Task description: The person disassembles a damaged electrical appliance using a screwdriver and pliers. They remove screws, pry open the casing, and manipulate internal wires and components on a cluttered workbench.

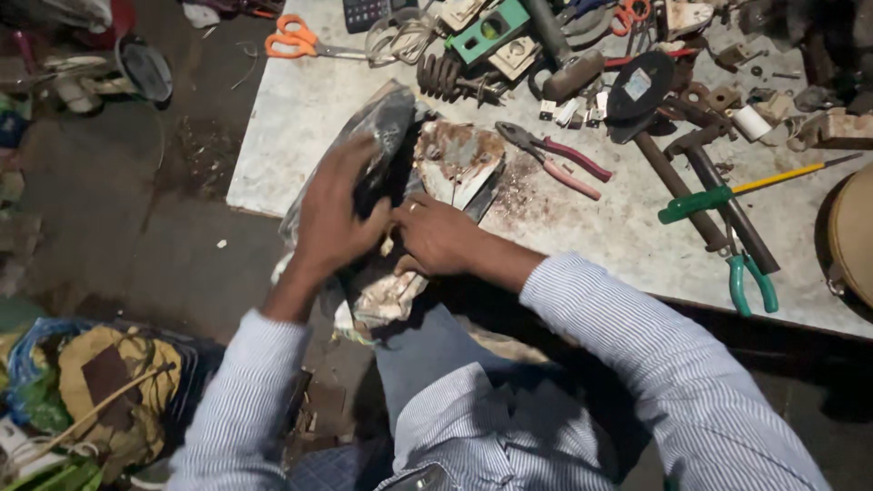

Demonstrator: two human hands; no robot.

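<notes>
- A person in a striped shirt works at the near edge of a cluttered white bench (309,109), both hands on a dark object wrapped in a clear plastic bag (386,123).
- The left hand (335,214) lies curled over the bag's top, fingers closed around the bundle.
- The right hand (436,236), touching the left, pinches the bag's lower part, where crumpled plastic hangs below both hands, off the bench edge.
- Just beyond the right hand rests a rusty metal plate (459,155); further right of it lie red-handled pliers (559,162).
- Well to the right sit a hammer (727,209), a green-handled screwdriver (727,195) and green-handled pliers (750,277).
- Orange scissors (296,41) lie far beyond the left hand.
</notes>
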